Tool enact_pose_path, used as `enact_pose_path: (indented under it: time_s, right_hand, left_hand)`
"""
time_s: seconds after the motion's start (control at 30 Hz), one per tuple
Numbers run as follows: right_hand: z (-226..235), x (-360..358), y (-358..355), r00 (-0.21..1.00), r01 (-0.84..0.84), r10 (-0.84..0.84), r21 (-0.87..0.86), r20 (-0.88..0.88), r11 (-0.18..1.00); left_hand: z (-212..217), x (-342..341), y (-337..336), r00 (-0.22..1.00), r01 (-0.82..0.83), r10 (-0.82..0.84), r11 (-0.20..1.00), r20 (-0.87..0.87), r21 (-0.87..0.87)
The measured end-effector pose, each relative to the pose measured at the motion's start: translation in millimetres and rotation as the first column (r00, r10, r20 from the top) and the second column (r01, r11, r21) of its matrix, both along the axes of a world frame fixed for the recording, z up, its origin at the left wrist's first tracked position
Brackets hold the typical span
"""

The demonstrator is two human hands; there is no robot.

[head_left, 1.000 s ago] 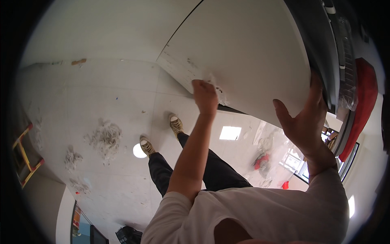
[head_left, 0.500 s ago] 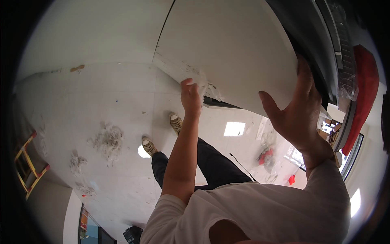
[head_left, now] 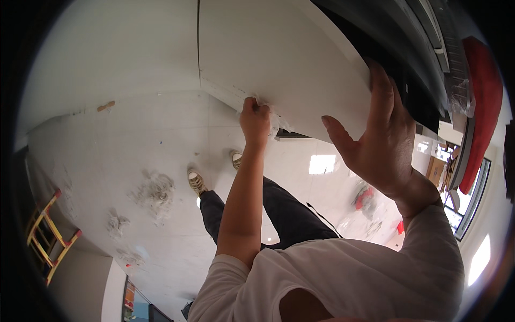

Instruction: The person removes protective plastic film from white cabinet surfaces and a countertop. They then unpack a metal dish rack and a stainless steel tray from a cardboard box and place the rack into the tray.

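left hand (head_left: 255, 121) is clenched, fingers curled on thin clear film (head_left: 277, 123). film sits at the bottom edge of the big white panel (head_left: 279, 59), bunched beside the fist, loose part hanging just right of it. dark marks run along the panel face left of the fist.

right hand (head_left: 380, 134) is spread, not clenched: thumb out in front of the panel face, fingers up along the panel's right edge. can't tell from here if the fingertips hook behind that edge, too dark. dark surface (head_left: 413, 88) right behind it, red padded-looking item (head_left: 477, 112) further right.

floor (head_left: 161, 121) is pale tile. heap of crumpled film (head_left: 156, 192) left of the shoes (head_left: 197, 183), smaller clump (head_left: 117, 222) to its lower left. yellow ladder (head_left: 47, 241) with red ends at far left. tan scrap (head_left: 106, 106) by the wall base. small red piece (head_left: 401, 227) near the right elbow.
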State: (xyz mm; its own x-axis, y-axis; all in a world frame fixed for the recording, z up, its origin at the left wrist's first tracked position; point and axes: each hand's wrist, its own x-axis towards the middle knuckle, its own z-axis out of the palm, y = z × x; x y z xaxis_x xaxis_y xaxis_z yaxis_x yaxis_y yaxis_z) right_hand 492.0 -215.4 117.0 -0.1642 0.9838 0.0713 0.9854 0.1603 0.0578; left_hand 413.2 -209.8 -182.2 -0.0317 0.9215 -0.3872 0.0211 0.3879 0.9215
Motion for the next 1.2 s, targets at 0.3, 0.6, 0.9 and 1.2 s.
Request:
enact_pose_path:
  time_s: [0.3,0.6,0.9,1.2]
  right_hand:
    - [-73.7,-21.1,-40.9,0.751,-0.465,0.51,0.213,-0.418,0.859]
    - [-278.4,-18.0,-48.6,0.844,0.254,-0.406,-0.405,-0.351,0.878]
    - [-301.0,-29.4,-27.4,0.978,0.045,-0.133,-0.453,-0.163,0.89]
    - [-343.5,-55.1,-37.0,0.957,0.024,-0.17,-0.52,-0.235,0.854]
  left_hand:
    - [-13.6,-36.9,20.9,0.92,0.274,-0.151,0.908,-0.362,0.317]
    - [-30.9,-47.6,31.5,0.974,0.226,-0.227,0.952,-0.019,0.204]
    - [-40.4,-98.7,28.1,0.94,0.182,-0.19,0.982,0.283,0.056]
    - [-12.0,-77.0,31.7,0.883,0.438,-0.367,0.868,-0.292,0.234]
